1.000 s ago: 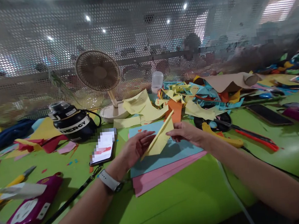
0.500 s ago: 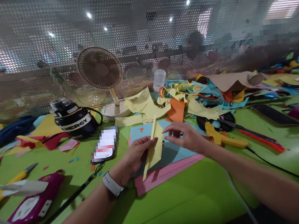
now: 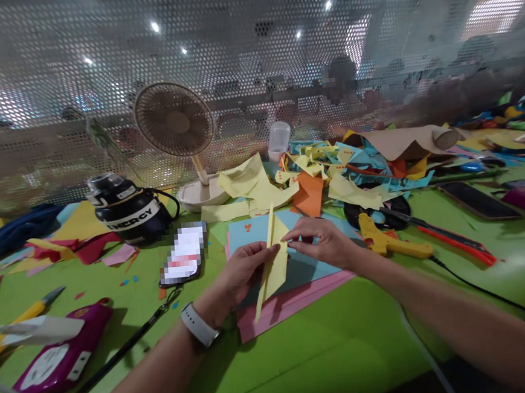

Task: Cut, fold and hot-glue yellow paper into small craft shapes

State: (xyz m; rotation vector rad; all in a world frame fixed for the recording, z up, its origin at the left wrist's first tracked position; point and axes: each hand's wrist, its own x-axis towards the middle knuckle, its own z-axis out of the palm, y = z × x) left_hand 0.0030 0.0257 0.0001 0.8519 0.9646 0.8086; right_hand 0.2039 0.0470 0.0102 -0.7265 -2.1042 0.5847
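Observation:
My left hand (image 3: 246,271), with a watch on its wrist, pinches a folded piece of yellow paper (image 3: 275,274) between thumb and fingers. The paper is tilted, with a narrow folded strip along its left side. At its right edge my right hand (image 3: 318,240) has thumb and forefinger pressed together on the paper. Both hands are above a light blue sheet (image 3: 326,264), which lies on pink sheets (image 3: 298,305).
A phone (image 3: 183,254), a black bottle (image 3: 129,210) and a small fan (image 3: 174,120) stand or lie to the left. Behind is a heap of paper scraps (image 3: 323,161). At the right are a yellow glue gun (image 3: 393,244) and a red-black tool (image 3: 457,245).
The right hand has moved in to the paper's right edge, and its thumb and forefinger have closed there. The yellow paper has turned slightly in the left hand.

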